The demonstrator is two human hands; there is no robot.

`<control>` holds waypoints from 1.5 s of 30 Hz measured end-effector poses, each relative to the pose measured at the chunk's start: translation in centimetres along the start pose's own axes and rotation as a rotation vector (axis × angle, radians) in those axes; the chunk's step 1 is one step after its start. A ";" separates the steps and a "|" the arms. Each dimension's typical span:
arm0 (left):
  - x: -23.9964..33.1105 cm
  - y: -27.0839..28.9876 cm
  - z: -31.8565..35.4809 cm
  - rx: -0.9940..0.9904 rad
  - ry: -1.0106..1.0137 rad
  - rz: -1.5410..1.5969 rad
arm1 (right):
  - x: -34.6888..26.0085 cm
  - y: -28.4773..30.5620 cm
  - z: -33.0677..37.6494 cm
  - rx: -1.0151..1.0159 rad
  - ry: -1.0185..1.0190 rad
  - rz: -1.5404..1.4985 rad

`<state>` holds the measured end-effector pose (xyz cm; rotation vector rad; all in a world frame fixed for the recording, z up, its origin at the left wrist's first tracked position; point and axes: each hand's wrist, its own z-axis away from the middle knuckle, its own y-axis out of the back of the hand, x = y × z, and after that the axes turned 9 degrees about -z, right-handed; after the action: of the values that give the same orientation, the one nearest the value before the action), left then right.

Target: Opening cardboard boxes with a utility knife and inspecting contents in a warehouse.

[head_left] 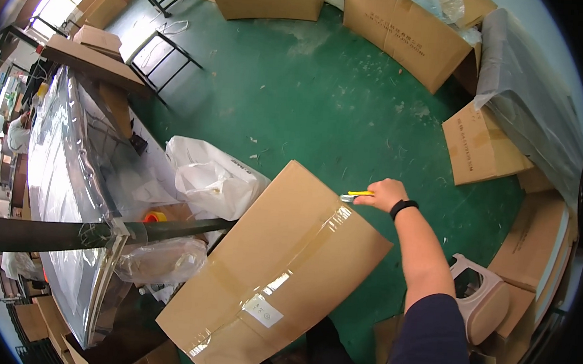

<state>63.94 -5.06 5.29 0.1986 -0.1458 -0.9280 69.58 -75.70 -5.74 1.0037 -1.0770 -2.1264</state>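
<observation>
The right hand (386, 194), a black band on its wrist, has its fingers closed around a yellow utility knife (354, 196), whose tip meets the far end of the clear tape seam on a large cardboard box (278, 269). The box (sealed, with a white label on top) lies tilted on the green floor (324, 103), just in front of the person. Beside it sit a white plastic bag (211, 176) and a pale plastic stool (479, 300). The left hand is out of sight.

stool (483, 297) right of taped box (275, 269)
</observation>
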 end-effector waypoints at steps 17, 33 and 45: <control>-5.0 0.7 -4.8 0.016 -0.120 0.150 | -2.1 -7.3 20.4 0.332 -0.585 -1.101; -25.4 10.4 -6.9 0.174 -0.075 0.676 | -47.6 -31.7 28.8 -0.850 -0.109 -0.908; -38.6 9.6 -4.6 0.180 0.023 1.091 | -63.1 -49.4 35.1 -0.582 -0.589 -1.161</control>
<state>49.52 32.13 1.56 0.2534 -0.2775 0.1752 70.57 11.71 -9.72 0.7686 0.1215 -3.5042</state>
